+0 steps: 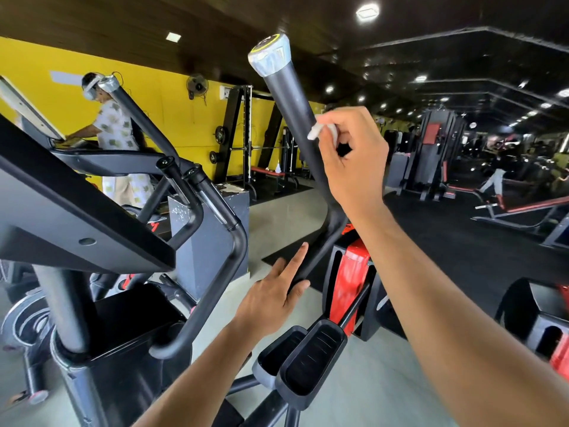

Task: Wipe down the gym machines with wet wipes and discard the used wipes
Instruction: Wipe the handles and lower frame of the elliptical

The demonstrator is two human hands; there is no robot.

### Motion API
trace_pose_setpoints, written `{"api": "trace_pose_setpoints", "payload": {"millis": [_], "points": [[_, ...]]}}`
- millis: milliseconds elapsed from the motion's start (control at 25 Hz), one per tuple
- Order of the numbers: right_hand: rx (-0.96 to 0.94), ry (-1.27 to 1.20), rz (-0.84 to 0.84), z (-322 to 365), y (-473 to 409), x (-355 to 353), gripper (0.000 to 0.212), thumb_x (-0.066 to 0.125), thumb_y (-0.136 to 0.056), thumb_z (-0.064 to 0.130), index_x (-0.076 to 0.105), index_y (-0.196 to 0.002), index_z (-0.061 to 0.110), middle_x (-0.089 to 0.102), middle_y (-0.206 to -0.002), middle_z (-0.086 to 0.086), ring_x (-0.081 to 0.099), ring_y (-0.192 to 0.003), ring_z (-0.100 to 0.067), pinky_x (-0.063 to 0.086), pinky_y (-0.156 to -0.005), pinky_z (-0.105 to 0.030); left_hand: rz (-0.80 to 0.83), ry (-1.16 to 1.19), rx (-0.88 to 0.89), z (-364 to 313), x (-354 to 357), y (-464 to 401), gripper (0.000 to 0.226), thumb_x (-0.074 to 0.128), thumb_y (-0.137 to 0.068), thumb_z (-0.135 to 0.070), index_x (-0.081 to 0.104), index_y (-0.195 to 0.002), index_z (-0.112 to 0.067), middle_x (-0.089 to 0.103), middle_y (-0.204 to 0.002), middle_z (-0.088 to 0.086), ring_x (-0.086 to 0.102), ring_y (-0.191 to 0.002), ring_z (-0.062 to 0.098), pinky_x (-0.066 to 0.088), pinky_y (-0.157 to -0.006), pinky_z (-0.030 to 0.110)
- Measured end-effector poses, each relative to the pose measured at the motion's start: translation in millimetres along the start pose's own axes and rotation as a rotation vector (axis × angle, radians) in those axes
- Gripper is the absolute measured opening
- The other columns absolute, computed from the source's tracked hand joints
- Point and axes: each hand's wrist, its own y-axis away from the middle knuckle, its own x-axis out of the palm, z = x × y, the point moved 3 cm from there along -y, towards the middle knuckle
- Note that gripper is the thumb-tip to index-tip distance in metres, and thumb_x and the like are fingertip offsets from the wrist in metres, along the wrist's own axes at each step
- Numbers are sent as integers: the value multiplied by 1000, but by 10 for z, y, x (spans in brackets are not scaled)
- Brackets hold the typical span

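While the right hand (351, 155) pinches the soft, light wet wipe (317, 132) against the stiff, smooth elliptical handle (295, 118), the left hand (274, 295) lies open on its lower bend, probably a good place to steady it.

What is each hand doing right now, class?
Left hand: open, fingers resting on the handlebar.
Right hand: pinching the wet wipe against it.

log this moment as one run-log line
step: wiping handle | right hand: holds wipe on handle | left hand: steadies handle lower down
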Motion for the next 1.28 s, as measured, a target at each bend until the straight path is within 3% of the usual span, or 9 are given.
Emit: {"api": "trace_pose_setpoints", "payload": {"millis": [80, 200, 360, 600, 760, 880, 1040, 1160, 1280], "points": [[-115, 73, 61, 30, 26, 29, 13, 60, -102, 7, 72, -104, 1, 67, -105, -10, 65, -94, -20, 50, -81, -26, 9, -31, 57, -19, 0, 6, 66, 24, -106, -60, -13, -160, -50, 17, -169, -14, 67, -113, 27, 61, -85, 45], [-176, 157, 218, -185, 288, -110, 15, 60, -100, 4, 74, -105, 4, 68, -109, -8, 63, -101, -24, 49, -91, -29, 24, -39, 142, -40, -16, 7, 68, 30, -111, -46, -10, -164, -35, -17, -168, -28, 50, -142, 15, 56, -99, 36], [-191, 286, 246, -236, 242, -348, 11, 66, -97, 6, 77, -100, 9, 71, -102, -3, 60, -97, -26, 41, -92, -17, 72, -22, 160, -23, -23, -13, 71, 29, -109, -49, -15, -163, -33, -21, -168, -26, 27, -155, 9, 46, -115, 43], [-564, 330, 425, 266, -625, -177, 21, 59, -98, -2, 72, -112, 5, 68, -109, -11, 59, -95, -26, 51, -81, -36, 88, 23, 170, -8, -36, -20, 71, 25, -107, -49, -15, -163, -33, -21, -167, -29, 13, -155, -2, 44, -117, 40], [-761, 478, 625, 139, -432, -106, 27, 54, -93, -11, 69, -111, 2, 67, -115, -9, 62, -92, -29, 56, -78, -41, 91, 53, 168, 17, -24, -21, 70, 30, -110, -46, -16, -162, -35, -23, -165, -32, 24, -153, 2, 47, -114, 38], [-767, 576, 788, -90, -41, -231, 28, 52, -93, -7, 69, -111, 6, 66, -115, -3, 62, -93, -22, 56, -82, -34, 119, 80, 183, 41, -30, -24, 73, 25, -105, -55, -18, -161, -35, -25, -165, -31, 25, -155, 6, 44, -117, 41], [-626, 602, 922, -162, 219, -352, 33, 63, -83, -13, 70, -105, 11, 62, -114, 2, 61, -85, -22, 58, -69, -32, 141, 111, 213, 74, -29, 10, 75, 20, -102, -61, -19, -161, -35, -26, -164, -30, 16, -157, 5, 39, -121, 42], [-698, 608, 853, 261, -184, -254, 33, 59, -87, -13, 70, -109, 9, 65, -110, -3, 61, -89, -26, 56, -66, -33, 138, 119, 235, 107, -32, 31, 73, 25, -106, -54, -18, -162, -34, -25, -166, -28, 29, -155, 11, 45, -115, 42], [-738, 645, 771, 640, -848, -48, 30, 49, -97, -3, 66, -117, 9, 63, -121, -8, 52, -108, -24, 52, -83, -37, 128, 129, 244, 119, -31, 20, 73, 33, -111, -46, -16, -162, -33, -25, -166, -29, 27, -155, 8, 43, -117, 38]]}}
